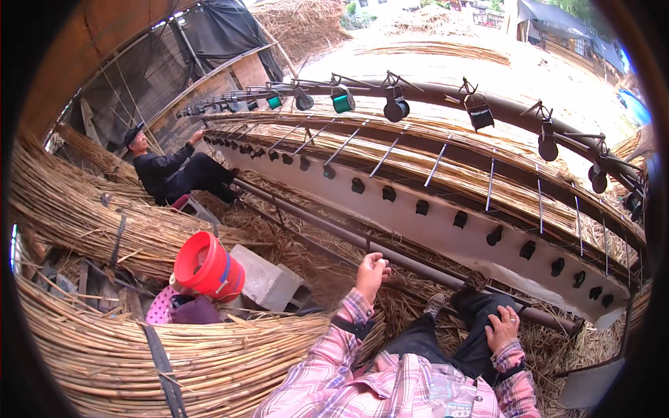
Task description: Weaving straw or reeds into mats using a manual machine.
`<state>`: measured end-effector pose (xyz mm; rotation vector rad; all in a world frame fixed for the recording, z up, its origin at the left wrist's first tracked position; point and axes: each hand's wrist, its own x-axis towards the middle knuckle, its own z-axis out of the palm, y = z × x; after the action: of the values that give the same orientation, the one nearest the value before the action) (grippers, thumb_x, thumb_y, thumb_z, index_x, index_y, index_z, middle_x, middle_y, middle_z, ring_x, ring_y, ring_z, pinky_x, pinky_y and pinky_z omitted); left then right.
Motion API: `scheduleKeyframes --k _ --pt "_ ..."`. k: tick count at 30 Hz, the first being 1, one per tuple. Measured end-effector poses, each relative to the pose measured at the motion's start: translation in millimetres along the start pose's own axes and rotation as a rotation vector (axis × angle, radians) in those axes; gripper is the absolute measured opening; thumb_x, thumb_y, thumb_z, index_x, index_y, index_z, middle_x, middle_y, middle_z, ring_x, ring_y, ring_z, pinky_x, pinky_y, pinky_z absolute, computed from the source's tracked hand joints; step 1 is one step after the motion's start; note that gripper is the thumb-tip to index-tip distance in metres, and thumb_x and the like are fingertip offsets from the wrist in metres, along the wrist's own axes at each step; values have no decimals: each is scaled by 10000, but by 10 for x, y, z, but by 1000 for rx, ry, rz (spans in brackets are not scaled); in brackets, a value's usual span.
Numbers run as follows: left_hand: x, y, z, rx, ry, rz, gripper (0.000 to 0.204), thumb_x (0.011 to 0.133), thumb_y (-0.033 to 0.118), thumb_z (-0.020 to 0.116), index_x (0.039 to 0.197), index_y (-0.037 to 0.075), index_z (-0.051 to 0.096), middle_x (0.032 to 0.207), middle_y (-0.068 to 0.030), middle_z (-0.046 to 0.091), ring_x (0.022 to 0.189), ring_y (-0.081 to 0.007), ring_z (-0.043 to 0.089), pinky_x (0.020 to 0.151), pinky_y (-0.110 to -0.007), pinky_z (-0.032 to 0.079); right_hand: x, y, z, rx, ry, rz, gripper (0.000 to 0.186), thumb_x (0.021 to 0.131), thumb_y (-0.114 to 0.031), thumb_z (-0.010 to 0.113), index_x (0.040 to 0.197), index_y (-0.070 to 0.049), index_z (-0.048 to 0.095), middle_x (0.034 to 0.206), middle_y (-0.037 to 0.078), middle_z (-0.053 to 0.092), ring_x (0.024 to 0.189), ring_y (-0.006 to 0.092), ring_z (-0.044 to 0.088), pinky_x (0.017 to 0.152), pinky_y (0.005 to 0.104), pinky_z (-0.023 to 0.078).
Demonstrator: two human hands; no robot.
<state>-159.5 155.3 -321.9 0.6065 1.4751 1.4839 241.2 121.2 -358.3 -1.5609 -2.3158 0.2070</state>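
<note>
My left hand [371,274] is raised in front of me near a long brown metal pipe [425,268], its fingers curled in. Whether anything small is in them I cannot make out. On my dark-trousered right knee rests my right hand [503,327], fingers spread and holding nothing. Beyond the pipe runs a long reed-weaving frame with loose reeds [418,136] lying along it. Thin metal rods [436,165] cross the reeds. Spools of dark and green cord [343,99] hang from an upper bar, and a row of small black weights [422,207] hangs below against a pale board.
To my left lie large bundles of reeds [230,362] bound with dark straps. Beside them stand a red bucket [226,279] and a concrete block [261,279]. A co-worker [171,167] in dark clothes sits at the frame's far left end, one hand on the reeds. Straw covers the ground.
</note>
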Motion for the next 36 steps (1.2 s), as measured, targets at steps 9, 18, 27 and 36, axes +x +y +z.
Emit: scheduleKeyframes --k 9,18,27,36 --pt "-49 -67 -58 17 50 -41 237 915 116 490 1138 39 463 972 -68 611 765 -127 612 629 -231 486 -60 -114 146 -23 125 24 329 668 -109 682 987 -69 616 1247 144 454 1235 340 339 1037 471 233" --pt "-123 -694 72 31 -63 -227 243 917 155 487 1130 38 490 976 -82 613 796 -133 609 660 -245 492 -36 -110 155 -3 129 35 303 665 -99 664 962 -59 618 1229 145 462 1225 342 347 1034 488 232" --pt "245 -1171 248 142 -173 -300 231 928 177 478 1119 51 510 988 -70 618 794 -126 607 659 -246 489 95 -177 117 44 89 79 250 659 -118 637 903 -59 632 1189 136 482 1211 338 360 1023 506 220" --pt "351 -1009 719 214 -247 -220 238 903 159 505 1112 48 513 967 -67 607 789 -132 609 626 -238 489 163 -138 169 100 94 22 277 647 -161 668 913 -93 640 1183 104 496 1205 321 370 1019 482 235"
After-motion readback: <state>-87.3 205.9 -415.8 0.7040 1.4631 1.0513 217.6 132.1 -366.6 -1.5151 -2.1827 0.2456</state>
